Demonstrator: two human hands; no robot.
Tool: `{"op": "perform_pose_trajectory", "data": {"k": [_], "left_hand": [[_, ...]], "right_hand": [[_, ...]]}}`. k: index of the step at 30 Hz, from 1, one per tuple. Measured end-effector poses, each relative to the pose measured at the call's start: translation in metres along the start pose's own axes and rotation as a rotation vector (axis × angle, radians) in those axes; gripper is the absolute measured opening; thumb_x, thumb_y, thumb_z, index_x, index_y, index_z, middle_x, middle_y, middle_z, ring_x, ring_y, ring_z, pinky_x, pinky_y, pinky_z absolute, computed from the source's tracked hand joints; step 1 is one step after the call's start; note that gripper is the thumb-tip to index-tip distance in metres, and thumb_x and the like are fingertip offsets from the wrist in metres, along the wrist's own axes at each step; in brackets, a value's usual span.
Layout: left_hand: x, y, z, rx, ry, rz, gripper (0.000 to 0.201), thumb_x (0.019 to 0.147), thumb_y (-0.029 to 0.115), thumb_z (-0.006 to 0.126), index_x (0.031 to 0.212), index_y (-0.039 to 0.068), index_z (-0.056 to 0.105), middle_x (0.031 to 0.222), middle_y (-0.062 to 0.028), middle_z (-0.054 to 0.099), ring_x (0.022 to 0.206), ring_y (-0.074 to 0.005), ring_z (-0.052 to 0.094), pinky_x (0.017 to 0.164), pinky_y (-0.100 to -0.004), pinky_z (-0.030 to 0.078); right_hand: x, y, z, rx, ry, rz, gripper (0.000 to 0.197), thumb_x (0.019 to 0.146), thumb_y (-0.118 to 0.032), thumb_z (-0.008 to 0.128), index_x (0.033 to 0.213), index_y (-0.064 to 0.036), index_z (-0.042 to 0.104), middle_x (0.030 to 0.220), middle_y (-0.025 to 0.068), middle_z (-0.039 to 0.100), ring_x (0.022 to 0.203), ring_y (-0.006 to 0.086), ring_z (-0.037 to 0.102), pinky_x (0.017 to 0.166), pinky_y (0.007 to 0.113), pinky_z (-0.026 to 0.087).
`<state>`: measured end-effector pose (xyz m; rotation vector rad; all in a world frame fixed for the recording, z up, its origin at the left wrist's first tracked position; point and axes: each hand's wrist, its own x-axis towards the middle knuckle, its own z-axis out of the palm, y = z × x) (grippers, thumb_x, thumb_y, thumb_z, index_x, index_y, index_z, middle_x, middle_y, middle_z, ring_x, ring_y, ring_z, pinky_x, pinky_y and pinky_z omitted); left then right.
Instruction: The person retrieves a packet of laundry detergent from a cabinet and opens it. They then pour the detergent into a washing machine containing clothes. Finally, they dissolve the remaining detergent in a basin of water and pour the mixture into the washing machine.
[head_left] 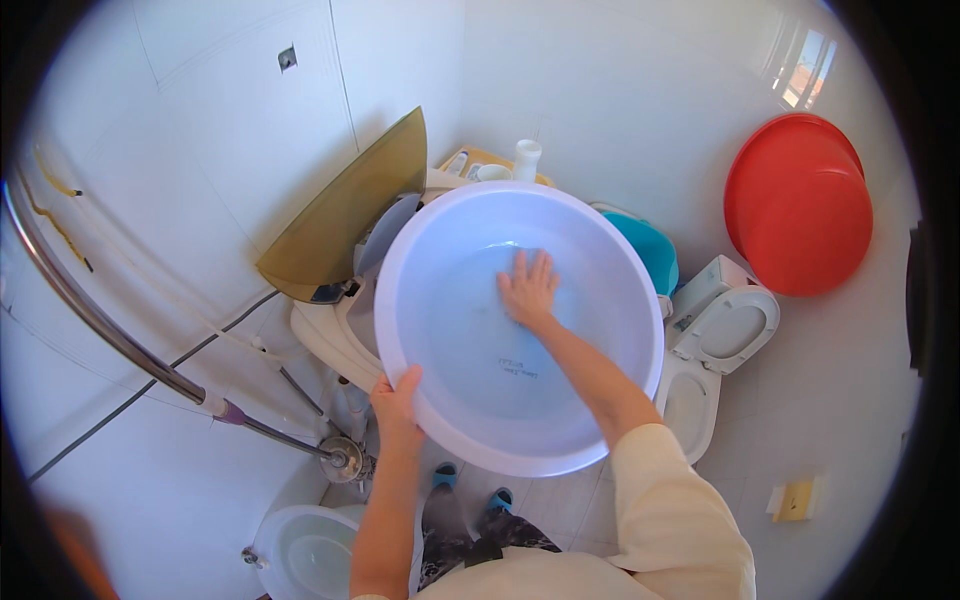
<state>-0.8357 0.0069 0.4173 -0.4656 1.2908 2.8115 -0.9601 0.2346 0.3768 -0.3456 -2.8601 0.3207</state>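
A large pale lavender plastic basin (450, 400) fills the middle of the view, its open side facing me. My left hand (398, 402) grips its near left rim, thumb over the edge and the other fingers hidden behind the wall. Inside the basin, my right hand (529, 288) lies against the bottom with its fingers spread and nothing held in it. The bottom looks shiny around that hand; whether water lies there I cannot tell.
Behind the basin stands a cream machine (325, 335) with a raised brownish lid (350, 215). Red basins (800, 210) hang on the right wall above a white toilet (725, 335). A teal bin (645, 250) stands behind. A metal pipe (110, 325) curves at left; a white bowl (310, 550) sits low.
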Motion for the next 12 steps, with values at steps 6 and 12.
{"op": "perform_pose_trajectory", "data": {"k": [6,12], "left_hand": [[0.002,0.002,-0.002,0.033,0.014,-0.055,0.024,0.076,0.007,0.058,0.098,-0.001,0.053,0.091,-0.0092,0.058,0.076,-0.0168,0.057,0.067,-0.0286,0.048],[-0.011,0.001,0.016,-0.086,0.042,0.013,0.022,0.08,0.01,0.055,0.098,-0.003,0.053,0.09,-0.0096,0.058,0.078,-0.0148,0.056,0.069,-0.0263,0.047]], "right_hand": [[-0.041,-0.121,0.049,0.425,0.041,-0.325,0.059,0.087,-0.032,0.035,0.127,0.0089,0.022,0.134,0.027,0.016,0.126,0.0372,0.013,0.103,0.042,0.011],[-0.1,-0.061,0.137,1.015,-0.232,-0.331,0.055,0.089,-0.033,0.031,0.133,-0.0019,0.017,0.14,0.0135,0.008,0.129,0.0343,0.0,0.105,0.037,0.0]]}}
